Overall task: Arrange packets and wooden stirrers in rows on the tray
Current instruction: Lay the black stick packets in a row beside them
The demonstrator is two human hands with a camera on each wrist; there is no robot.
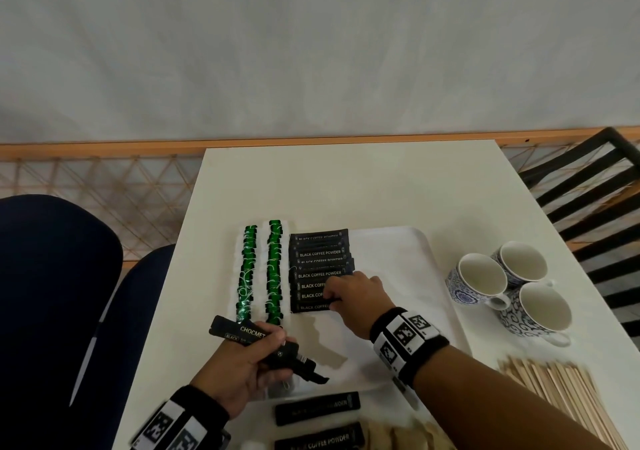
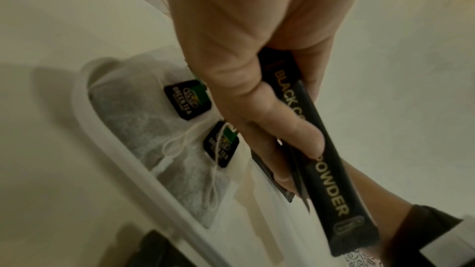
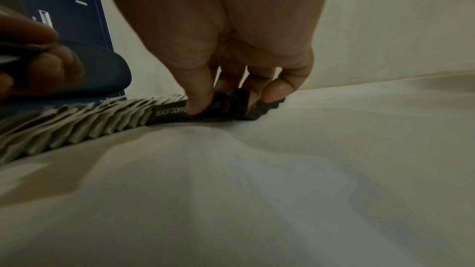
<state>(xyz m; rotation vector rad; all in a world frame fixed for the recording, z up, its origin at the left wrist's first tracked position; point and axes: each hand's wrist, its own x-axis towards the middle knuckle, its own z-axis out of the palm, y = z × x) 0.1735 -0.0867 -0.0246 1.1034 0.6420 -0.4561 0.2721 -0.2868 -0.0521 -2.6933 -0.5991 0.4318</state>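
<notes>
On the white table (image 1: 346, 186) before a grey wall, the tray (image 1: 408, 241) lies; right hand (image 1: 356, 293) pinches its nearest coffee packet (image 3: 174, 112), left hand (image 1: 239, 370) grips spare packets (image 2: 321, 149).

Likely an office break corner: white table (image 1: 346, 186), patterned cups (image 1: 505, 287) (three), navy chairs (image 1: 52, 293).

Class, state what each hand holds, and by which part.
The left hand grips spare coffee packets round their middles. The right hand pinches the nearest packet in the row near its middle, on the tray.
</notes>
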